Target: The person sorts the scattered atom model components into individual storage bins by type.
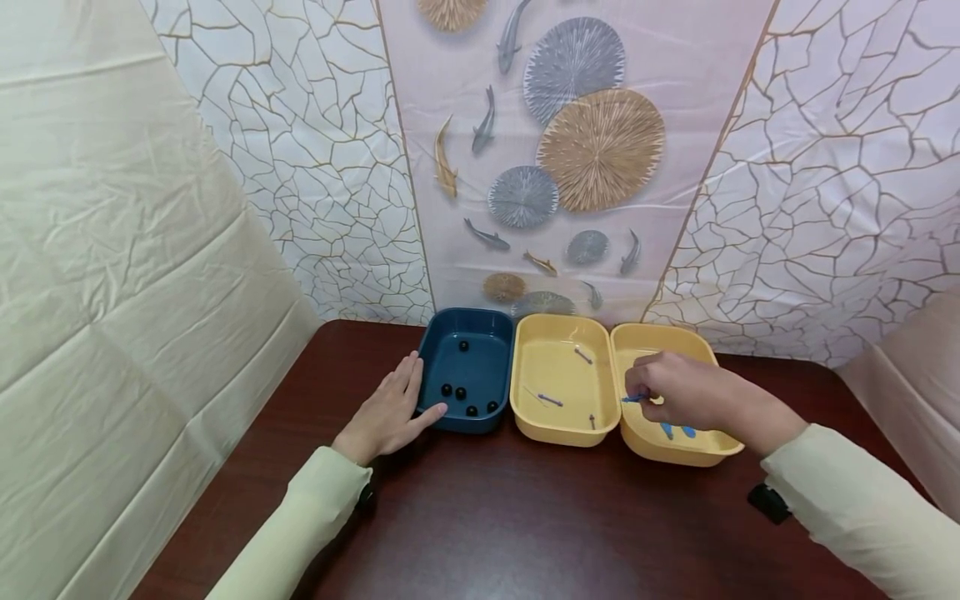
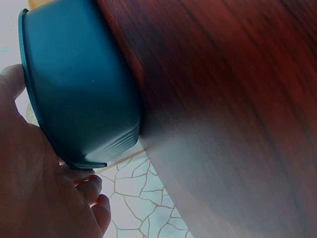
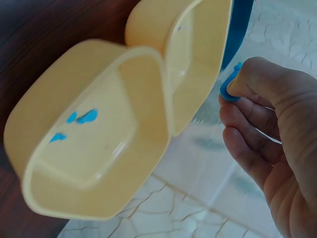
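Note:
My right hand [image 1: 686, 387] is over the right-hand yellow tray [image 1: 678, 450], near its left rim. Between thumb and forefinger it pinches a small blue plastic piece [image 3: 229, 90] with a rounded end and a narrow stem. Similar blue pieces [image 3: 88, 116] lie on that tray's floor. My left hand [image 1: 390, 412] rests at the front left corner of the dark blue tray [image 1: 480, 362], its fingers along the left rim and its thumb on the front rim. Inside are several small black balls [image 1: 461, 393].
Between the two stands a middle yellow tray [image 1: 562, 367] holding a few thin bluish stick-like pieces [image 1: 550, 400]. The three trays sit side by side on a dark wooden table [image 1: 525, 517]. A patterned cloth [image 1: 360, 208] hangs close behind them.

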`<state>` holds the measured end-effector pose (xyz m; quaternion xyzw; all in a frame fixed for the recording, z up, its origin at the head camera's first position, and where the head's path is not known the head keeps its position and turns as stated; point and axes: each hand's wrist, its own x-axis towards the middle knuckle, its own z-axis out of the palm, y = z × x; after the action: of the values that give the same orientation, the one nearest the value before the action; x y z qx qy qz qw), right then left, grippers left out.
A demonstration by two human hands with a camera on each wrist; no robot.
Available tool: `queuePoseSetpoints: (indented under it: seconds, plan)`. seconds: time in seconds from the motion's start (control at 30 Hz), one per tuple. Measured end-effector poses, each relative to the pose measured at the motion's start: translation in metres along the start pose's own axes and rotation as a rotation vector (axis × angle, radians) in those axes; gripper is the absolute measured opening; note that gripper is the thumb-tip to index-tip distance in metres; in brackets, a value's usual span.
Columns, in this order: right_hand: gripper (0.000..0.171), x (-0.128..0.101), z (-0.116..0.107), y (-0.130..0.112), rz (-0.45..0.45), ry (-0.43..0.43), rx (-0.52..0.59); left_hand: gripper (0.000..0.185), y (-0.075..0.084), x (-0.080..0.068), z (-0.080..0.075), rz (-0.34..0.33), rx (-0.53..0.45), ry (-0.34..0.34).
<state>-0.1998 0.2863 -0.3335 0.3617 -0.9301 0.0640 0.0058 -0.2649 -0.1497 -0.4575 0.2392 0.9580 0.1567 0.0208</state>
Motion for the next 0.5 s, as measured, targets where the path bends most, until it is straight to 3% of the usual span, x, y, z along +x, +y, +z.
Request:
queuePoseSetpoints:
  seconds: [0.5]
  plan:
    - [0.018, -0.018, 0.013, 0.054, 0.149, 0.004, -0.021, 0.096, -0.001, 0.000, 0.000, -0.004, 0.008, -0.011]
